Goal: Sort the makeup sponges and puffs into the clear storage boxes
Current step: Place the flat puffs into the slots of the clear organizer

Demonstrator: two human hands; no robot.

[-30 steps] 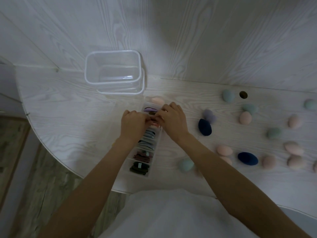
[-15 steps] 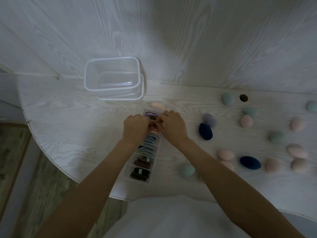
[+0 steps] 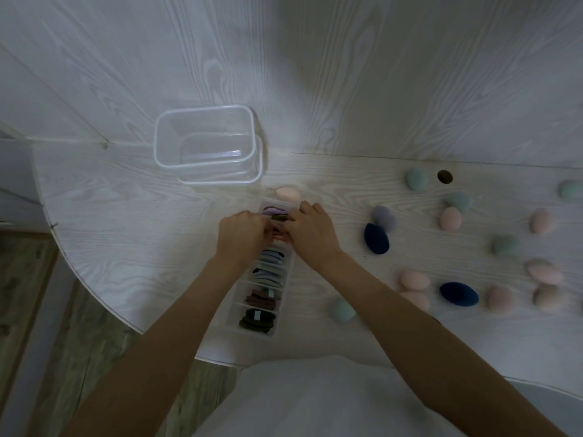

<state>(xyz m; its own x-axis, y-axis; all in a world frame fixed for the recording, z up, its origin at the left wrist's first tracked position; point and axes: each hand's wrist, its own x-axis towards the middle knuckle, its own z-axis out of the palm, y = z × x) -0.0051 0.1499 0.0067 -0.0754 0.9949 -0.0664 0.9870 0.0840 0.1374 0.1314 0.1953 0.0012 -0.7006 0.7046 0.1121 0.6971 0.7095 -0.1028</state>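
Your left hand (image 3: 241, 236) and right hand (image 3: 310, 233) meet over a narrow divided clear box (image 3: 268, 279), fingers curled around salmon-coloured puffs at its far end; its compartments hold flat puffs in lilac, blue, brown and near-black. Two stacked clear tubs (image 3: 208, 143) stand behind. Two navy sponges (image 3: 376, 238) lie among pink and teal egg-shaped sponges on the white table (image 3: 126, 216).

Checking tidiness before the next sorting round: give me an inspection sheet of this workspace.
Surface: white wood-grain table, round hole near the wall.
Job's things: divided clear box holding puffs; stacked clear tubs with nothing seen inside; egg sponges loose, e.g. navy sponge, pink sponge.
Clutter: nothing seen.
Grippers: left hand, right hand, fingers curled into the box; grasp hidden.
Cables: nothing seen.
Surroundings: panelled wall, wooden floor.
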